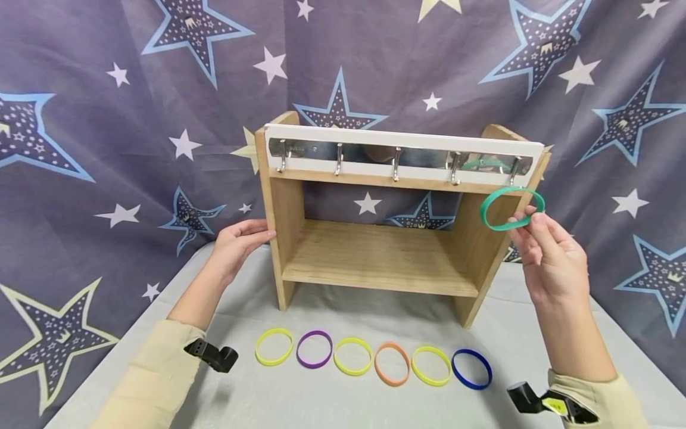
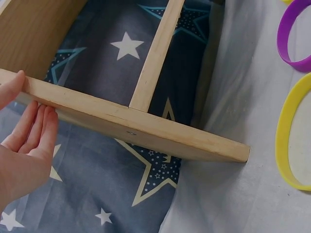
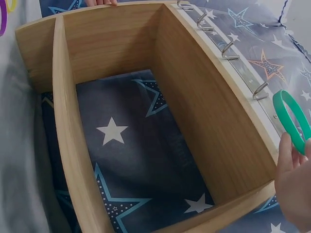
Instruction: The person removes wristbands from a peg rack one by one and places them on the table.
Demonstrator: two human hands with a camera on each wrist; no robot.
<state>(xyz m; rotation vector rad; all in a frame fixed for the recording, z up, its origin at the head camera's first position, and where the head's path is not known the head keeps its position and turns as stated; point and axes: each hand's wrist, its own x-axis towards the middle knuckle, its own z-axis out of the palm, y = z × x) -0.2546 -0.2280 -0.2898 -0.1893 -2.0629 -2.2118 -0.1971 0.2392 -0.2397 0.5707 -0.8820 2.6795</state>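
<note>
So a green band (image 1: 511,208) is pinched by the right hand (image 1: 552,259) just under the rack's (image 1: 375,250) end hook (image 1: 514,173), while its side is touched by the flat-fingered left hand (image 1: 236,247).

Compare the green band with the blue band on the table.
The green band is pinched in the right hand, raised by the rightmost hook; the blue band lies flat on the grey cloth, untouched. The green one stands alone; the blue one ends a row of six bands. Both are plain closed loops of similar size.
</note>
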